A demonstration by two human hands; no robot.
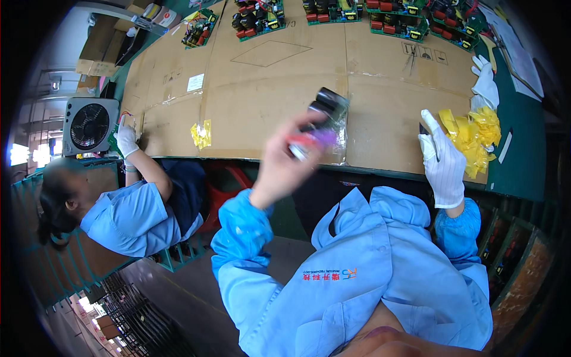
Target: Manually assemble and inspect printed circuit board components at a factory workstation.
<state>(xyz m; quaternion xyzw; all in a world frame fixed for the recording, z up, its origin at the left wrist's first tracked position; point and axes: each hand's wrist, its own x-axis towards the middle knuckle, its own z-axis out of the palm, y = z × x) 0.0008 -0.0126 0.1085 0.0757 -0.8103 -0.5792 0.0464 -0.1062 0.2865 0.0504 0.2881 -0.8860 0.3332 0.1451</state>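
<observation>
Holding a blurred assembly [321,116] above the cardboard [262,89], our bare left hand [282,157] has its fingers curled closed around it. Motion smears the thing, but we make out black cylinders at its far end and red and purple parts close to the fingers. We have it in front of us, near the middle of the sheet.

Our right hand [443,163], in a white glove, is at the sheet's right part, half open with the index finger stretched away from us. A small dark piece [423,128] shows beside its fingers; we cannot tell whether they grip it. Just right of the hand lies a heap of yellow strips [473,143], with a loose white glove [486,86] beyond. Populated circuit boards [392,21] line the far edge. On our left, a co-worker's gloved hand [126,140] is beside a grey fan [90,126].
</observation>
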